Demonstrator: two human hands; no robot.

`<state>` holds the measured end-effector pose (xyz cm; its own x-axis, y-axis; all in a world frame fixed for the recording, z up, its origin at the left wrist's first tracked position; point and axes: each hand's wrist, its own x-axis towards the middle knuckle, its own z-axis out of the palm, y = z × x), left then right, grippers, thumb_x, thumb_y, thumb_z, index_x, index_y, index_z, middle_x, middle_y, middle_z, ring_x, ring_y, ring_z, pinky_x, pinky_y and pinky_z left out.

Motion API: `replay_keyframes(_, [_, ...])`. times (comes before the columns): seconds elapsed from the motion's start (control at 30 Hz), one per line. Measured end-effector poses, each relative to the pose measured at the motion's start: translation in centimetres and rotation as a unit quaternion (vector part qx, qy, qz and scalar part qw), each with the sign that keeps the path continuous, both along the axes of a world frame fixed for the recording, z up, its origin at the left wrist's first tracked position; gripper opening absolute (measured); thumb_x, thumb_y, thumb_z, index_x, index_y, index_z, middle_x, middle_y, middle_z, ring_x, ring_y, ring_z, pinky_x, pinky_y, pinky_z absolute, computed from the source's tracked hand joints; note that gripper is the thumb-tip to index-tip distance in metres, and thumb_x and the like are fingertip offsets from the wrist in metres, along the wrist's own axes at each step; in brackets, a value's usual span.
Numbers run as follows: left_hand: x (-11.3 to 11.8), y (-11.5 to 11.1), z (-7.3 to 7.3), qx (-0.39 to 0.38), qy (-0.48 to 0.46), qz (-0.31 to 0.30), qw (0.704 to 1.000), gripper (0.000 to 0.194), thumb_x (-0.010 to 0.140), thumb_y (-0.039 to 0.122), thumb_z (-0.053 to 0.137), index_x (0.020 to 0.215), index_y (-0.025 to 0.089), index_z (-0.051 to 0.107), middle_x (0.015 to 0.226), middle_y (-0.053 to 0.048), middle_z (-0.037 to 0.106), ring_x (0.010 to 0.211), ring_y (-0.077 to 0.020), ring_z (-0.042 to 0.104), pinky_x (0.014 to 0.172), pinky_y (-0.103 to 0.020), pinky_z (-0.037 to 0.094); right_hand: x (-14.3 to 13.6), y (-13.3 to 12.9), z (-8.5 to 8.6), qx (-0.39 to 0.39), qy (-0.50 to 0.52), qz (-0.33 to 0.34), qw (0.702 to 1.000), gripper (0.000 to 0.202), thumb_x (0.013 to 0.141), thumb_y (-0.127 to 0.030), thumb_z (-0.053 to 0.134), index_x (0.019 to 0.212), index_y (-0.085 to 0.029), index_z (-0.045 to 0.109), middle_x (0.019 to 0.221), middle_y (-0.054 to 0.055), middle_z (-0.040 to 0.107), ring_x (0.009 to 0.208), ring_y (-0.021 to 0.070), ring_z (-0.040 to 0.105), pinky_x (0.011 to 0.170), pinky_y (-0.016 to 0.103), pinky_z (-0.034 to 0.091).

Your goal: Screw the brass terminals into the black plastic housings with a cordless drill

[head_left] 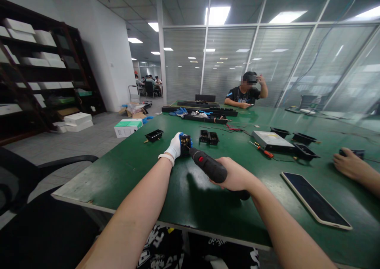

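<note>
My left hand (176,144), in a white and blue work glove, is closed around a small black socket module (185,142) with brass-coloured metal parts on its face. In my bare right hand (233,174) is a black cordless drill (208,165) with a red button, gripped by its handle. The drill's bit points left and reaches the module's face; whether it sits in a screw is too small to tell. Just beyond, two similar black modules (208,137) lie side by side on the green table (142,174). A black rectangular housing (154,135) lies to the left.
On the right are a silver box-shaped device (272,141), an orange-handled screwdriver (264,150), several black housings (305,151) and a phone (316,199). Another person's hand (352,162) rests at the right edge. A person (247,91) sits across the table, near long black strips (204,110).
</note>
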<state>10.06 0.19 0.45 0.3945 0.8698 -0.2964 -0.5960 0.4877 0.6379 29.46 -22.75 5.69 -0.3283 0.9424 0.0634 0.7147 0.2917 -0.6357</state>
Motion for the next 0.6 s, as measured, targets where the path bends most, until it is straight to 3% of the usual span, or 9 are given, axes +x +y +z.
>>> replay_keyframes(0.6, [0.01,-0.18,0.17,-0.001,-0.001,0.004,1.000,0.026,0.101,0.038,0.059,0.092,0.017,0.071,0.065,-0.009,0.070,0.053,-0.0265,0.070,0.060,-0.038,0.063,0.27,0.23,-0.29,0.015,-0.003,0.010,1.000,0.016,0.080,-0.023,0.078,0.079,-0.022,0.061,0.068,-0.001,0.066,0.064,0.0171,0.058,0.058,0.028,0.038])
